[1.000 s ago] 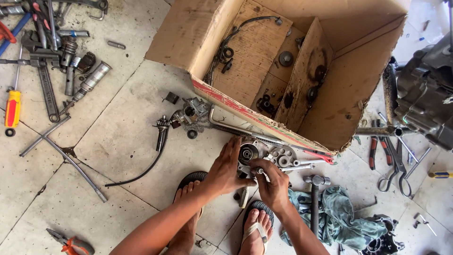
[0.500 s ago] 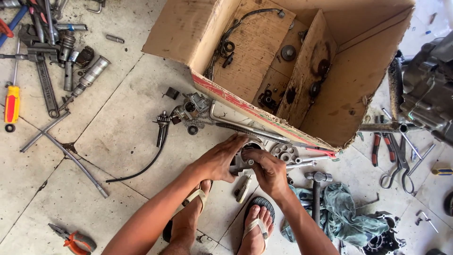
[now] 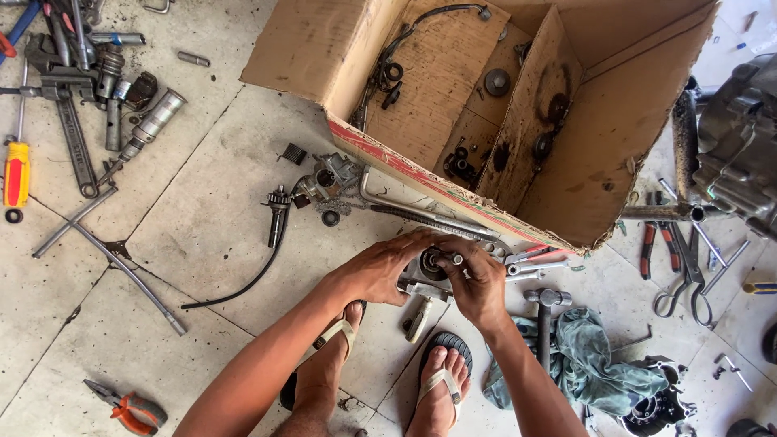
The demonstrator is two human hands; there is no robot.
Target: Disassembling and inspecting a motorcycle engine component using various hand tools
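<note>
My left hand [image 3: 379, 267] and my right hand [image 3: 479, 283] meet over a small grey metal engine part [image 3: 430, 264] on the tiled floor, just in front of my sandalled feet [image 3: 441, 380]. My left hand cups the part's left side. The fingers of my right hand pinch a small round piece on top of it. A short metal tool [image 3: 418, 318] lies on the floor under the hands. Much of the part is hidden by my fingers.
A large open cardboard box [image 3: 307, 57] with loose parts stands just behind. A carburettor with a black cable [image 3: 324, 182] lies to the left, wrenches [image 3: 534, 263], a hammer [image 3: 545, 311] and a teal rag [image 3: 595, 360] to the right. Spanners, sockets and screwdrivers [image 3: 16, 174] fill the far left; pliers [image 3: 129, 405] lie near.
My hands have closed in tighter over the metal part, and the view has shifted slightly so the box sits higher and my feet lower in frame.
</note>
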